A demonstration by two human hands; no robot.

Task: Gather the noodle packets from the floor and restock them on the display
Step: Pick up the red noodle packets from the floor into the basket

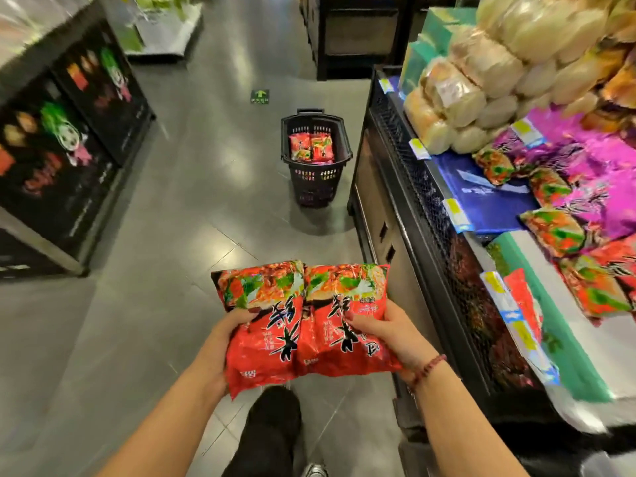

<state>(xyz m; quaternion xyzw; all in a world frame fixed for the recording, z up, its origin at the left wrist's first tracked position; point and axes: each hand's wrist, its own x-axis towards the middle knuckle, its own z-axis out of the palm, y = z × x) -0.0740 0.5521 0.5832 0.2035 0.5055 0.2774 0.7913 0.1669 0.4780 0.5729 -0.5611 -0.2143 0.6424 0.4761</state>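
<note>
Carrying looks the step in hand: left hand (223,342) and right hand (390,333) clutch two red noodle packets (303,325) just left of the display (423,187) (basket (316,177) by its far end holds more), so next should come swinging them onto it.

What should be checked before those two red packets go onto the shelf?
1. Left hand grip on the left noodle packet: ok, thumb over its edge.
2. Right hand grip on the right noodle packet: ok.
3. Matching red packets on the display: ok, near its front.
4. Free slot among them: cannot tell.
5. Basket on the floor emptied: not ok, spare packets lie inside.
</note>
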